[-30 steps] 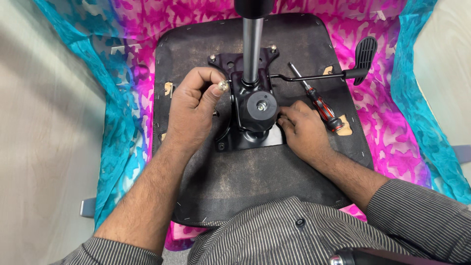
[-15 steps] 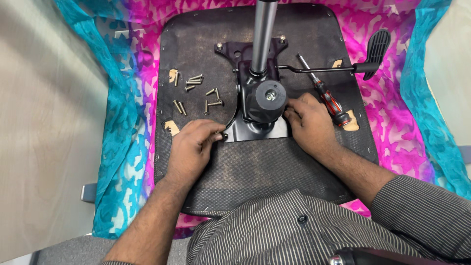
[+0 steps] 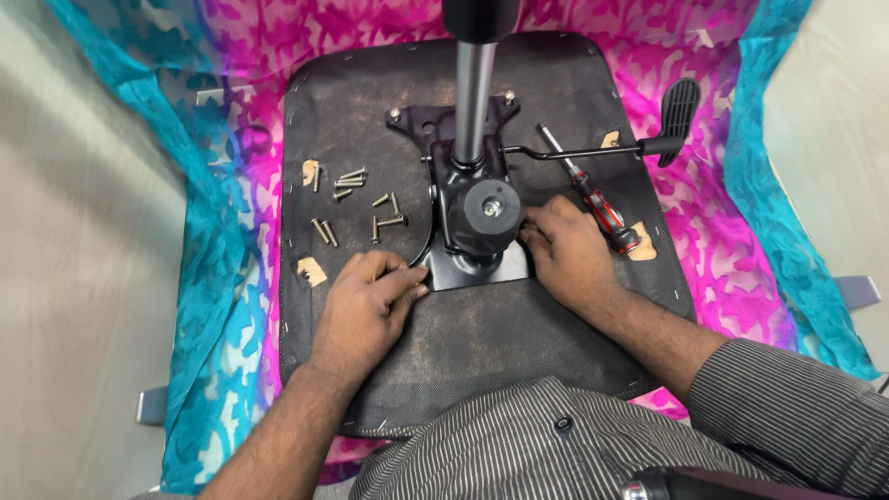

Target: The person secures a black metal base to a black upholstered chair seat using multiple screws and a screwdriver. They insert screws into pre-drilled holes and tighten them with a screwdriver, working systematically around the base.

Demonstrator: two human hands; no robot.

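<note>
An upturned chair seat (image 3: 519,324) with a dark underside lies on a pink and blue cloth (image 3: 231,185). A black metal tilt mechanism (image 3: 472,208) with a silver gas cylinder (image 3: 474,93) sits on it. My left hand (image 3: 366,306) rests at the plate's near-left corner, fingers curled and pinching there; what it pinches is hidden. My right hand (image 3: 569,250) presses on the plate's right edge beside the round knob (image 3: 491,206). Several loose screws (image 3: 356,208) lie left of the mechanism.
A red and black screwdriver (image 3: 597,199) lies right of my right hand. A lever with a black paddle (image 3: 681,106) sticks out to the right. Pale floor surrounds the cloth. A dark object (image 3: 704,486) shows at the bottom edge.
My left hand has come off the top of the mechanism and down to the plate's near-left corner, uncovering the loose screws. The right hand stays at the plate's right edge.
</note>
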